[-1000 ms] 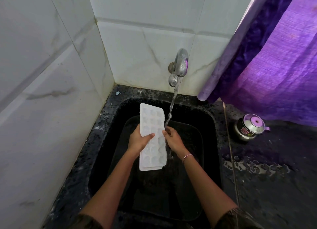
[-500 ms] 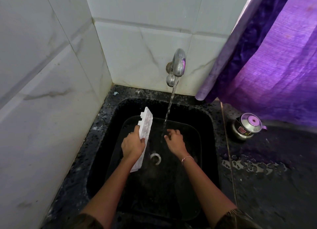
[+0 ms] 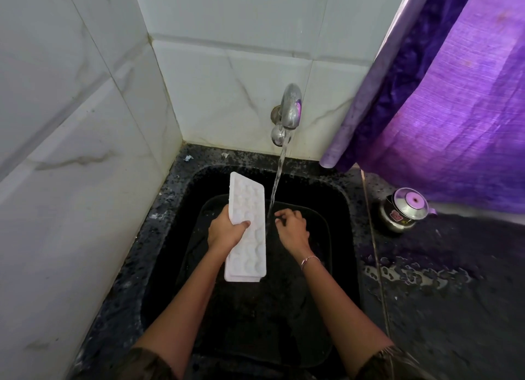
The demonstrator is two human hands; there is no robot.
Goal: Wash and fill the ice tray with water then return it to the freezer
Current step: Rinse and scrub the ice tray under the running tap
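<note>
A white ice tray (image 3: 247, 226) is held over the black sink (image 3: 338, 189), its cavities facing up towards me. My left hand (image 3: 225, 232) grips the tray's left long edge, thumb across the top. My right hand (image 3: 292, 227) is just right of the tray and holds nothing, its fingers loosely curled beside the water stream (image 3: 277, 177). The stream falls from a chrome tap (image 3: 289, 109) on the back wall and passes between the tray's right edge and my right hand.
White tiled walls close the left and back sides. A purple curtain (image 3: 454, 95) hangs at the right. A small steel lidded pot (image 3: 403, 209) stands on the wet black counter (image 3: 440, 280) right of the sink.
The tray was tipped on its edge half a second ago; my left hand has turned it flat again, cavities up. My right hand stays apart from the tray, near the stream.
</note>
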